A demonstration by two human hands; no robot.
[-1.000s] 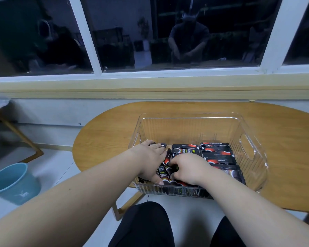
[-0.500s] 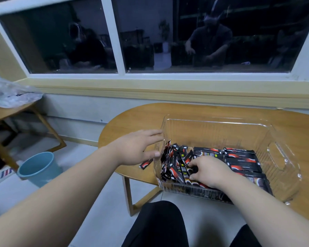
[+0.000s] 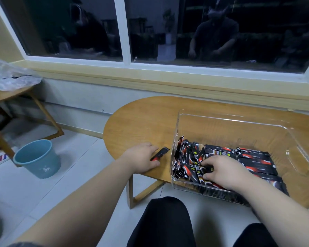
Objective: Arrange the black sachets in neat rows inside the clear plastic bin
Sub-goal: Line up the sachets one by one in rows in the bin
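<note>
Sachets (image 3: 253, 161) are lying in the bin (image 3: 239, 122), flat rows right, jumble left, where the right hand (image 3: 223, 171), fingers curled, is gripping some. Outside it, the left hand (image 3: 143, 160) is seemingly pinching a stray sachet (image 3: 160, 153) on the table (image 3: 141, 122).

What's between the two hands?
Between the left hand and right hand, the head view shows a loose sachet on the table, then the wall of the clear bin.

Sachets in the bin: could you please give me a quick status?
Left hand pinches stray sachet on table, outside bin. Right hand grips jumbled sachets at bin's left end; flat rows beside them. Nothing blocking.
</note>
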